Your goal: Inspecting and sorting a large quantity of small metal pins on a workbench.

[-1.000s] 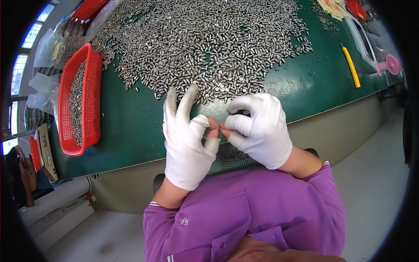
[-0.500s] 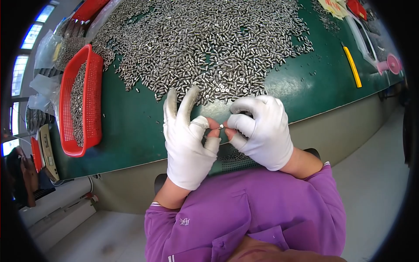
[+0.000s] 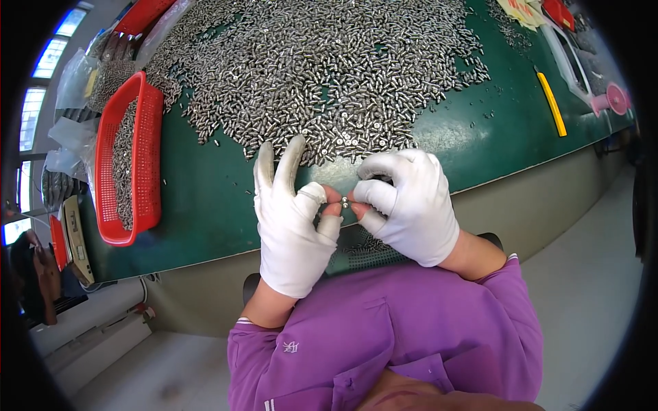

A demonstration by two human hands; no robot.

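Both of my hands wear white gloves with bare thumb and index fingertips. My left hand [image 3: 291,222] and my right hand [image 3: 415,209] meet above the table's near edge, fingertips pinched around a small shiny metal part [image 3: 345,202]. Whether it is one piece or two is too small to tell. The other fingers of my left hand stretch toward a broad pile of small cylindrical metal parts [image 3: 329,75]; those of my right hand are curled. A few pieces at the pile's near edge show round, pale ends.
A red plastic basket [image 3: 149,185] with more metal parts stands on the green table [image 3: 205,226] at left, beside a scale [image 3: 75,240]. A yellow-handled tool [image 3: 552,104] and a pink object [image 3: 610,101] lie at right. Under the table edge is a green perforated basket [image 3: 373,259].
Between my fingertips the metal part has turned and now shows two bright spots instead of one. Both hands have shifted very slightly left.
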